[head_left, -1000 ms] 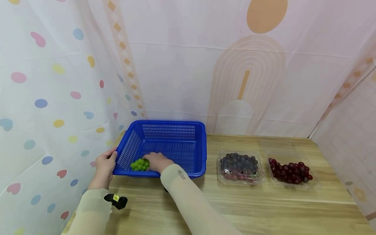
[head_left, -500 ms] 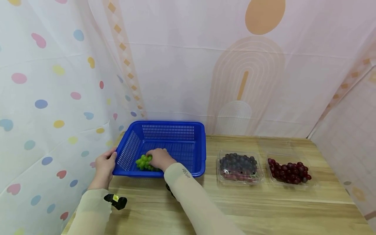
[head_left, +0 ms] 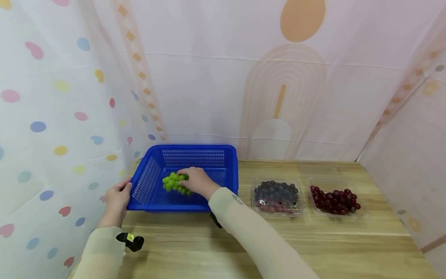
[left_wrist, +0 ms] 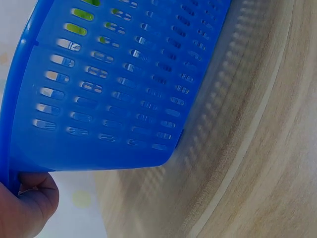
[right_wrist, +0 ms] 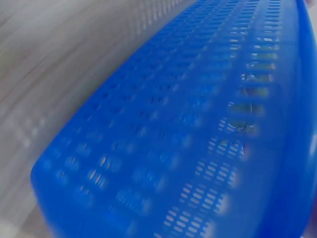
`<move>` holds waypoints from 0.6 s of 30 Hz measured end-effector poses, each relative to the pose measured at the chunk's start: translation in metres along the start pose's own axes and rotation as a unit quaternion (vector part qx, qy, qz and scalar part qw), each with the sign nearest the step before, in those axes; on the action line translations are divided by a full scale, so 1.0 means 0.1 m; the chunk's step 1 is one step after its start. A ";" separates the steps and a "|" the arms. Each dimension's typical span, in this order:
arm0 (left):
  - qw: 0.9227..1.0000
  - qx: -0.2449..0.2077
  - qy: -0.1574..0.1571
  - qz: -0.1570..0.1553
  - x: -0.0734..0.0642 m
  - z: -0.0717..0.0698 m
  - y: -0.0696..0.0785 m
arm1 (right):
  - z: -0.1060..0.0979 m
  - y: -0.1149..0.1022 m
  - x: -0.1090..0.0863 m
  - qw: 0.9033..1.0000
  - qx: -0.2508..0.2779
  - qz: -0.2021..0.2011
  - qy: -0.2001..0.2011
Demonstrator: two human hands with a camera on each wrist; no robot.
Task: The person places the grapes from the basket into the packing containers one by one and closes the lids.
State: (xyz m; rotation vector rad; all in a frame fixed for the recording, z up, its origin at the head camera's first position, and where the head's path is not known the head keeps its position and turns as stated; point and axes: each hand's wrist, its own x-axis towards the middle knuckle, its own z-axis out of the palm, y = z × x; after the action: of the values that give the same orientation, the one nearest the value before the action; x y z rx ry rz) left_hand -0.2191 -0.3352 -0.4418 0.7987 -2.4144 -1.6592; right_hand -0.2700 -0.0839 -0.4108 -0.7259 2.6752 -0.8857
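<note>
A blue slotted plastic basket (head_left: 193, 147) stands at the table's left, near the curtain. My left hand (head_left: 116, 201) grips its left rim near the front corner; in the left wrist view the fingers (left_wrist: 42, 191) curl at the rim. My right hand (head_left: 198, 181) reaches over the front rim and pinches a bunch of green grapes (head_left: 172, 182), held inside the basket. Whether the bunch touches the basket floor, I cannot tell. Seen from the right wrist, the basket wall (right_wrist: 148, 124) fills most of the view and the hand is hidden.
Right of the basket stands a clear plastic box (head_left: 256, 211) of dark grapes (head_left: 277, 192). Farther right, another clear box (head_left: 324, 215) with its lid raised holds red grapes (head_left: 336, 201). Patterned curtains (head_left: 205, 77) border the wooden table (head_left: 195, 248) at back and sides.
The right hand has drawn back and up to the right with the green grapes, away from the basket's front left corner. The left hand keeps its grip on the rim. The head view has shifted slightly.
</note>
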 end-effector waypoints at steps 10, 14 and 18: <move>1.000 -0.007 -0.008 -0.019 0.02 0.02 0.02 | -0.23 0.24 -0.22 0.999 0.018 -0.031 0.019; 1.000 -0.006 -0.004 -0.022 0.04 0.03 0.00 | -0.32 0.30 -0.34 0.998 0.037 -0.052 0.030; 1.000 -0.010 -0.001 -0.022 0.07 0.01 -0.01 | -0.42 0.34 -0.46 0.995 0.055 -0.071 0.049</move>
State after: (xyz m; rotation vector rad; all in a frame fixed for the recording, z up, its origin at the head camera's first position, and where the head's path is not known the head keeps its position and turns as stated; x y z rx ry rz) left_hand -0.2248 -0.3382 -0.4449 0.8530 -2.3943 -1.6973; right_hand -0.2585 -0.0155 -0.3952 -0.8783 2.6583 -1.1221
